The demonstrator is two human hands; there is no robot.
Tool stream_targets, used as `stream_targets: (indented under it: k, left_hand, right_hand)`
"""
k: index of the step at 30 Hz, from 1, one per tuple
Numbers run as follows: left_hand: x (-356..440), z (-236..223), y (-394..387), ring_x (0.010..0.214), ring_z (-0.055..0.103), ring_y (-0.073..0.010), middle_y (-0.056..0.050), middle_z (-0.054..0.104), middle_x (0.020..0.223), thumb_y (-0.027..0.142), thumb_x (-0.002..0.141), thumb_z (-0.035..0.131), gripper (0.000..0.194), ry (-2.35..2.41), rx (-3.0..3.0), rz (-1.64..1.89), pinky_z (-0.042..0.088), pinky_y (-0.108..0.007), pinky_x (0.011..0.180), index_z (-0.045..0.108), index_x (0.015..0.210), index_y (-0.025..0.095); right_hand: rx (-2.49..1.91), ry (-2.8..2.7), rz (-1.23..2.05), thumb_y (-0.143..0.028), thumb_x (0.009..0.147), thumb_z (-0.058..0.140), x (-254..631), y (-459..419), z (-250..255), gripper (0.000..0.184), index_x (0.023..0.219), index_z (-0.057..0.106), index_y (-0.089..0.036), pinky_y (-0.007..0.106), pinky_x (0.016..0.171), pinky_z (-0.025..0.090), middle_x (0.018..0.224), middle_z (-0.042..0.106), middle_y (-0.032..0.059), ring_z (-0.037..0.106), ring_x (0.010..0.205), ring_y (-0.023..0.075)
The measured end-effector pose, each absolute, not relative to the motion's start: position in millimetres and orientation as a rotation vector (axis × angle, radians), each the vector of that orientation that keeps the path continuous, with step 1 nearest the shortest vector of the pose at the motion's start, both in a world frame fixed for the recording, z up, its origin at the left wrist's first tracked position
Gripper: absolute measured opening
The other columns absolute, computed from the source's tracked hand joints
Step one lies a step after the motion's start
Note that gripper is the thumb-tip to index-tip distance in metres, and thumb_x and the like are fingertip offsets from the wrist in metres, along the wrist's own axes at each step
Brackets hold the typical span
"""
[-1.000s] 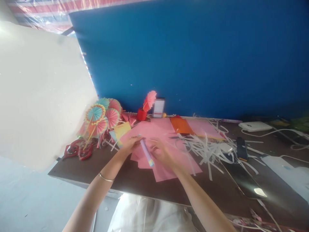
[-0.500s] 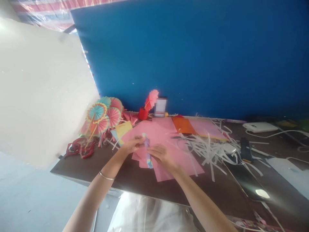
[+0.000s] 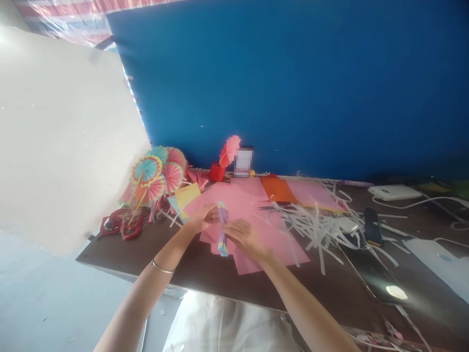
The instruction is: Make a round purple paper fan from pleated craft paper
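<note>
Well, board (image 3: 286,88): blue, standing along the back of the table.
Table (image 3: 194,269): dark and crowded; clutter crowds in on the work from the right.
Pink sheets (image 3: 260,256): overlapping under both hands; a pressing forearm could drag the loose top ones askew.
Fans (image 3: 146,169): round paper ones bunched at the left, well apart from the hands; a leftward swing of the elbow could topple them.
White strips (image 3: 317,230): tangled to the right of the sheets; a sleeveless arm brushing through could pull some into the work.
Right hand (image 3: 247,238): fingers held straight and close together, tips touching the folded paper's right side; I can't tell whether the thumb closes underneath.
Left hand (image 3: 201,220): fingers curled in at the paper's left side, towards its far end; how tight the grip is, I can't tell.
Scissors (image 3: 266,208): apparently, lying on the sheets beyond the right hand; a careless reach could meet the blades.
Folded paper (image 3: 222,234): narrow, pale purple, between the hands above the sheets; slack fingers could let its folds spring open, uneven pressure could skew them.
</note>
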State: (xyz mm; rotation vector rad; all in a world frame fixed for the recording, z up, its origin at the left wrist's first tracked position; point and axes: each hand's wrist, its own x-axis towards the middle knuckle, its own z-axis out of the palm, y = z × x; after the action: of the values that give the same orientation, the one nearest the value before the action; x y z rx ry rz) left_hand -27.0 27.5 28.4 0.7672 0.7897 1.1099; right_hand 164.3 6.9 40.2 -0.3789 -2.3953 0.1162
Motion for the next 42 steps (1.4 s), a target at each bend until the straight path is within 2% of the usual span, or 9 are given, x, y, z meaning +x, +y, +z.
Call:
stream_targets:
  k: [4,9,17,21,24,29,35,42]
  left_hand:
    - [-25,29,26,0.084,0.065,-0.0226,-0.012,0.07,0.085,0.038,0.067,0.071,0.034,0.818,0.888,1.104,0.049,-0.035,0.081,0.066,0.086,0.01]
    - [-23,25,27,0.081,0.065,-0.0184,-0.009,0.069,0.082,0.036,0.066,0.071,0.031,0.861,0.939,1.082,0.049,-0.031,0.08,0.067,0.082,0.011]
    - [-21,25,25,0.076,0.065,-0.0177,-0.005,0.068,0.077,0.033,0.066,0.072,0.025,0.732,0.929,1.113,0.05,-0.032,0.075,0.065,0.078,0.012]
    - [-19,28,23,0.073,0.064,-0.0171,-0.007,0.068,0.079,0.032,0.066,0.072,0.024,0.699,0.898,1.139,0.049,-0.028,0.071,0.066,0.079,0.012]
    - [-18,31,21,0.079,0.063,-0.0175,-0.008,0.068,0.086,0.031,0.067,0.071,0.023,0.705,0.909,1.172,0.048,-0.027,0.072,0.067,0.079,0.012]
    - [-18,37,18,0.077,0.063,-0.0166,-0.005,0.068,0.082,0.033,0.068,0.07,0.024,0.743,0.991,1.183,0.049,-0.031,0.076,0.069,0.082,0.014]
    - [-19,35,18,0.083,0.064,-0.0212,-0.009,0.069,0.088,0.039,0.067,0.07,0.036,0.751,1.102,1.196,0.047,-0.034,0.079,0.068,0.092,0.013]
    - [-18,34,18,0.083,0.063,-0.0214,-0.01,0.068,0.087,0.039,0.069,0.068,0.035,0.759,1.058,1.212,0.048,-0.035,0.079,0.067,0.09,0.012]
  right_hand:
    - [-0.424,-2.38,0.172,-0.019,0.09,0.046,163,6,39,0.017,0.101,0.059,-0.021,0.035,0.075,0.049,0.094,0.066,0.0056,0.06,0.086,0.0185]
    - [-0.471,-2.355,0.252,-0.024,0.09,0.046,162,7,35,0.019,0.104,0.059,-0.023,0.036,0.08,0.05,0.101,0.062,0.0057,0.058,0.091,0.0185]
    - [-0.589,-2.206,0.466,-0.03,0.084,0.057,162,17,25,0.01,0.086,0.066,-0.027,0.036,0.078,0.05,0.114,0.053,0.0047,0.053,0.095,0.0192]
    - [-0.611,-2.063,0.58,-0.032,0.081,0.06,162,21,20,0.008,0.08,0.066,-0.026,0.037,0.074,0.049,0.118,0.049,0.0046,0.052,0.089,0.0192]
    - [-0.629,-1.981,0.618,-0.033,0.081,0.06,162,23,18,0.013,0.074,0.065,-0.023,0.035,0.07,0.049,0.113,0.052,0.0063,0.052,0.081,0.0177]
    - [-0.757,-1.961,0.602,-0.035,0.081,0.058,164,23,18,0.019,0.069,0.062,-0.02,0.031,0.061,0.048,0.103,0.056,0.0072,0.055,0.074,0.0165]
    - [-0.858,-2.027,0.536,-0.033,0.079,0.061,166,23,22,0.018,0.068,0.061,-0.02,0.029,0.058,0.047,0.087,0.06,0.0052,0.058,0.07,0.0165]
    - [-0.865,-2.002,0.581,-0.034,0.078,0.062,166,23,29,0.018,0.068,0.058,-0.019,0.026,0.053,0.046,0.075,0.06,0.0035,0.055,0.062,0.0146]
